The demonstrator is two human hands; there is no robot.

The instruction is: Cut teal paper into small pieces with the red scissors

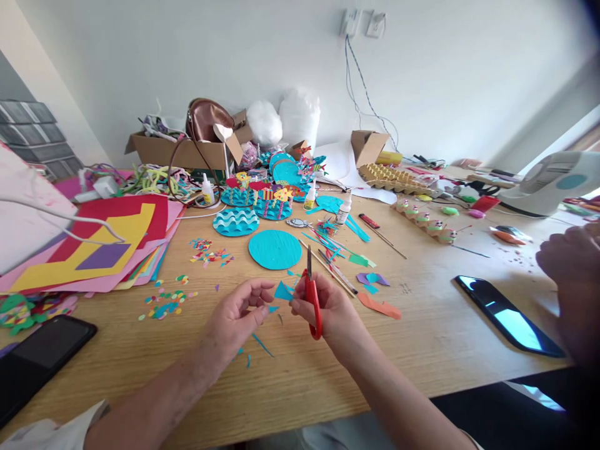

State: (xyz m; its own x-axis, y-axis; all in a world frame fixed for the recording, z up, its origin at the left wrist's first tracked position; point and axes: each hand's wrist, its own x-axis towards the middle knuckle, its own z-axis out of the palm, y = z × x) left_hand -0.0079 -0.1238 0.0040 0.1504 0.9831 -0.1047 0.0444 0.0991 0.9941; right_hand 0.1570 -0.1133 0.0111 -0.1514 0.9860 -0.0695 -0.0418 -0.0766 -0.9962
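Observation:
My right hand (328, 303) is closed round red-handled scissors (315, 306), their blades pointing up and away from me. Its thumb and fingertip also pinch a small blue paper piece (283, 291). Just left of that piece is my left hand (244, 309), loosely curled with thumb and fingers a little apart. A tiny blue scrap (273, 309) shows by its thumb tip; whether it touches the thumb I cannot tell. Thin blue offcuts (262, 345) lie on the table below the hands. Beyond them rests a blue paper-covered disc (275, 249).
Coloured paper sheets (107, 244) and a black phone (44, 356) lie left. Confetti (166, 303) is scattered nearby. Decorated blue discs (235, 221) and a glue bottle (344, 209) stand behind. At right are another phone (506, 315), another person's hand (569, 259) and an egg-carton strip (424, 224).

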